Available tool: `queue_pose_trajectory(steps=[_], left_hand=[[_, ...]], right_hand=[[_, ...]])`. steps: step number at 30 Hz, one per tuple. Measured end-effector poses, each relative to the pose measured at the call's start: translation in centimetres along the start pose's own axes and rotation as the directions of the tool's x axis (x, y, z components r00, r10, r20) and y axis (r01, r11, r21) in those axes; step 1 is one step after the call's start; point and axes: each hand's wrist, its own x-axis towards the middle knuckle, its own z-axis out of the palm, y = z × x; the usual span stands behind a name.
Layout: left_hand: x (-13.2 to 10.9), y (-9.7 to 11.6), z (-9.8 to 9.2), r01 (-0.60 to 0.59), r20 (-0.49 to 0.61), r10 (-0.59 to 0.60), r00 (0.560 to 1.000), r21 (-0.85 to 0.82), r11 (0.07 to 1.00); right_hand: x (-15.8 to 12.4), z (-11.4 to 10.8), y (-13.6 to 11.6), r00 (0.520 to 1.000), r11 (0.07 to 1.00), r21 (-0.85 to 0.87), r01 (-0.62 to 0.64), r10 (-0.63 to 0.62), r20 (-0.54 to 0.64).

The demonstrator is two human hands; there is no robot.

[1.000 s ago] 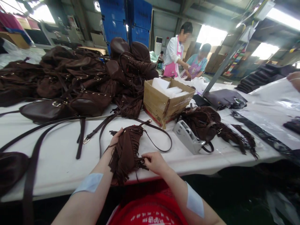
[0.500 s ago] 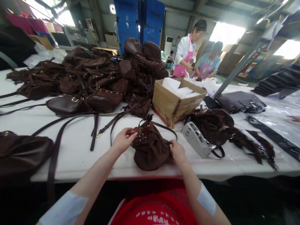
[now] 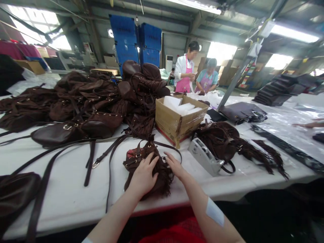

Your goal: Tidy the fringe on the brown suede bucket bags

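A small dark brown fringed bag (image 3: 141,158) lies on the white table (image 3: 71,192) right in front of me, its mouth open and showing a red lining. My left hand (image 3: 143,175) rests on top of the bag with fingers curled over its body. Just to the right, my right hand (image 3: 174,166) touches the bag's rim, fingers stretched toward the opening. A thin strap (image 3: 174,150) loops out from the bag behind my hands.
A heap of brown bags (image 3: 88,94) fills the back left, long straps (image 3: 89,162) trailing forward. A cardboard box (image 3: 177,118), a tape dispenser (image 3: 205,157) and another fringed bag (image 3: 227,140) lie right. Two people (image 3: 194,72) work at the far end.
The bag was turned from hanging fringe-down at the table edge to sitting on the table. Both hands moved from its sides onto its top and opening.
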Motion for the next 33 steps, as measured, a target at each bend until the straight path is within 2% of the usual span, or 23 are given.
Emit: queue_pose_trajectory(steps=[3, 5, 7, 9, 13, 17, 22, 24, 25, 27, 29, 30, 31, 33], left_hand=[[1.1, 0.9, 0.1, -0.021, 0.175, -0.001, 0.985, 0.124, 0.992], [1.1, 1.6, 0.3, 0.005, 0.212, -0.047, 0.976, 0.195, 0.981], [0.7, 2.2, 0.2, 0.014, 0.207, -0.067, 0.976, 0.247, 0.969], [-0.2, 2.6, -0.3, 0.001, 0.225, -0.065, 0.972, 0.275, 0.961], [-2.7, 2.6, -1.9, -0.033, 0.374, -0.078, 0.924, 0.284, 0.958], [-5.1, 2.3, -3.9, -0.026, 0.489, -0.101, 0.867, 0.247, 0.969], [-7.2, 3.4, -7.7, 0.021, 0.58, -0.066, 0.812, 0.085, 0.996], [-7.3, 4.0, -9.0, 0.029, 0.592, -0.025, 0.806, 0.003, 1.0], [-7.2, 4.3, -9.4, 0.026, 0.574, -0.001, 0.819, -0.035, 0.999], [-6.3, 4.7, -9.3, 0.007, 0.481, 0.035, 0.876, -0.086, 0.996], [-4.7, 5.2, -7.9, -0.046, 0.345, 0.075, 0.936, -0.093, 0.995], [-3.7, 5.4, -6.8, -0.078, 0.29, 0.098, 0.952, -0.078, 0.994], [-2.8, 5.7, -5.6, -0.111, 0.262, 0.12, 0.957, -0.052, 0.993], [-1.2, 6.4, -3.3, -0.132, 0.313, 0.118, 0.942, 0.024, 0.991]], right_hand=[[1.8, 1.3, 0.2, 0.982, 0.959, 0.219, -0.179, 0.162, 0.094], [2.6, 2.4, 0.3, 0.952, 0.912, 0.304, -0.277, 0.216, 0.219], [3.0, 3.4, 0.5, 0.927, 0.883, 0.345, -0.317, 0.212, 0.309], [3.0, 4.0, 0.6, 0.921, 0.865, 0.384, -0.323, 0.195, 0.338], [2.2, 3.9, 1.3, 0.909, 0.767, 0.532, -0.359, 0.157, 0.387], [1.6, 3.3, 2.2, 0.865, 0.63, 0.609, -0.482, 0.232, 0.444], [1.5, 2.8, 2.3, 0.847, 0.536, 0.661, -0.524, 0.246, 0.472], [1.5, 2.6, 2.1, 0.846, 0.521, 0.675, -0.523, 0.218, 0.487], [1.4, 2.4, 2.0, 0.851, 0.523, 0.68, -0.513, 0.209, 0.482], [1.3, 2.3, 1.9, 0.866, 0.535, 0.688, -0.49, 0.207, 0.456], [1.2, 2.2, 1.9, 0.878, 0.546, 0.692, -0.472, 0.22, 0.425], [1.3, 2.2, 1.9, 0.88, 0.546, 0.694, -0.469, 0.225, 0.418], [1.3, 2.2, 1.9, 0.88, 0.545, 0.695, -0.469, 0.23, 0.415], [1.5, 2.2, 2.1, 0.875, 0.544, 0.688, -0.481, 0.244, 0.419]])
